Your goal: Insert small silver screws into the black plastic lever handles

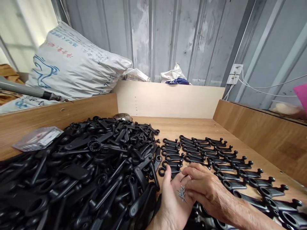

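My left hand is palm up and cupped, with its thumb pointing upward. A small heap of thin silvery screws lies on that palm. My right hand reaches in from the right, its fingers bent and close together against the left fingers and palm. Whatever is between its fingertips, if anything, is hidden. Both hands are above rows of black plastic crank-like handles, each with a ring at one end and a knob at the other. Some handles are covered by the hands.
A large heap of similar black parts fills the left side. A clear plastic bag lies on it, and a shiny metal bowl is behind. Wooden boards edge the table. White sacks and wall sockets are beyond.
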Tool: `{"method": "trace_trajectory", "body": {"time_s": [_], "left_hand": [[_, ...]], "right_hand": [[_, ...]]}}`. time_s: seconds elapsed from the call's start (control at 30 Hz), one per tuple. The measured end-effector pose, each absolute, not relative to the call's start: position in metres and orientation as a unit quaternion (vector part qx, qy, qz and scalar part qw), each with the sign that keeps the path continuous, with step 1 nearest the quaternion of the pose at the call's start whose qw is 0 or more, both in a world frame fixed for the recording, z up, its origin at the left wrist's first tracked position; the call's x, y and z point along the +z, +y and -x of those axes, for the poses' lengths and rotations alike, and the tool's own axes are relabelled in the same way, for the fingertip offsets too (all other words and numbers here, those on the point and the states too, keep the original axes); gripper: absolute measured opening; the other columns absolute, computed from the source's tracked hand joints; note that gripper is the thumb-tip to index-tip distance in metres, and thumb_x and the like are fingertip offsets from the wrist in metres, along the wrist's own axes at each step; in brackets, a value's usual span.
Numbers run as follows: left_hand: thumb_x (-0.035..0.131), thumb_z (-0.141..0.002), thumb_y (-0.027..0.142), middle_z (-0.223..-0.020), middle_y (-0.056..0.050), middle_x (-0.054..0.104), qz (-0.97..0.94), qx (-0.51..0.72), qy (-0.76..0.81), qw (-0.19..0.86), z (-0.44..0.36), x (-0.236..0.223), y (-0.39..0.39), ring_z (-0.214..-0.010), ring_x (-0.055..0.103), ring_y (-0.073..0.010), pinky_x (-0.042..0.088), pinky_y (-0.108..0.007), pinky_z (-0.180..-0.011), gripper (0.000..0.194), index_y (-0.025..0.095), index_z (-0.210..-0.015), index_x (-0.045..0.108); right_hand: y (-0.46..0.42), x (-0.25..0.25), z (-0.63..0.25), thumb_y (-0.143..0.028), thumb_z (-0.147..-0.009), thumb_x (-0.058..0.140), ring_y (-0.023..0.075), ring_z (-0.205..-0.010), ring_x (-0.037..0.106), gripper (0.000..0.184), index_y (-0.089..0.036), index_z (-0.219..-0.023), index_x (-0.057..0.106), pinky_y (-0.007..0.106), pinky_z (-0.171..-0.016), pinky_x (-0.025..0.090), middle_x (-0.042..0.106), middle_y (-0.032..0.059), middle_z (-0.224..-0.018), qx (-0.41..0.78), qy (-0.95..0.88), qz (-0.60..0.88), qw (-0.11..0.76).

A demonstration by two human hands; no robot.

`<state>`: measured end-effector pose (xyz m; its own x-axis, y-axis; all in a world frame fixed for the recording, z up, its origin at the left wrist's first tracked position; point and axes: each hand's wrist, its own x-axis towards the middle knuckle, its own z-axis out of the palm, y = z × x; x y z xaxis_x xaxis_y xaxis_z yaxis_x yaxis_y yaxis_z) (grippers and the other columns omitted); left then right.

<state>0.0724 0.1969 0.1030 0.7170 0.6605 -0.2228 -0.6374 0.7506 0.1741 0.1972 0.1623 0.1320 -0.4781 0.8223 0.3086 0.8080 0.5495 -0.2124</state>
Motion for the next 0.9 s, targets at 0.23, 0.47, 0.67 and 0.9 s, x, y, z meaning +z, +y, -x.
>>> {"method": "trace_trajectory", "body": {"time_s": [0.23, 0.47, 0.67, 0.9], "left_hand": [[0.025, -0.093, 0.047, -0.083, -0.014, 0.064, -0.044, 0.324, 0.122, 0.937, -0.071, 0.11, 0.193, -0.067, 0.06, -0.0165, 0.044, -0.025, -0.063, 0.057, 0.004, -0.096, 0.062], [0.025, -0.092, 0.05, -0.084, -0.015, 0.065, -0.048, 0.308, 0.17, 0.935, -0.067, 0.105, 0.201, -0.067, 0.062, -0.0184, 0.046, -0.027, -0.06, 0.058, 0.004, -0.101, 0.06], [0.032, -0.092, 0.047, -0.082, -0.015, 0.064, -0.06, 0.339, 0.2, 0.917, -0.07, 0.106, 0.201, -0.07, 0.064, -0.0204, 0.051, -0.031, -0.068, 0.055, 0.0, -0.114, 0.05], [0.034, -0.089, 0.052, -0.119, -0.03, 0.052, -0.078, 0.359, 0.232, 0.901, -0.073, 0.11, 0.2, -0.104, 0.058, -0.0354, 0.052, -0.042, -0.082, 0.065, -0.003, -0.125, 0.039]], "right_hand": [[0.166, 0.13, -0.184, -0.008, -0.08, 0.049, 0.0233, -0.098, 0.049, 0.018, -0.016, -0.073, 0.063, 0.041, -0.089, 0.043, 0.062, 0.0073, -0.102, -0.032, -0.848, 0.49, 0.2], [0.169, 0.118, -0.174, -0.006, -0.078, 0.051, 0.024, -0.091, 0.052, 0.013, -0.013, -0.071, 0.06, 0.041, -0.08, 0.045, 0.064, 0.0085, -0.093, -0.032, -0.829, 0.507, 0.235], [0.171, 0.127, -0.205, -0.011, -0.08, 0.051, 0.0184, -0.097, 0.055, 0.013, -0.016, -0.077, 0.062, 0.033, -0.086, 0.044, 0.063, 0.0063, -0.103, 0.004, -0.791, 0.527, 0.311], [0.175, 0.119, -0.292, -0.013, -0.076, 0.054, 0.0175, -0.084, 0.06, 0.015, -0.015, -0.062, 0.059, 0.03, -0.076, 0.046, 0.064, 0.0059, -0.088, 0.058, -0.689, 0.644, 0.328]]}}
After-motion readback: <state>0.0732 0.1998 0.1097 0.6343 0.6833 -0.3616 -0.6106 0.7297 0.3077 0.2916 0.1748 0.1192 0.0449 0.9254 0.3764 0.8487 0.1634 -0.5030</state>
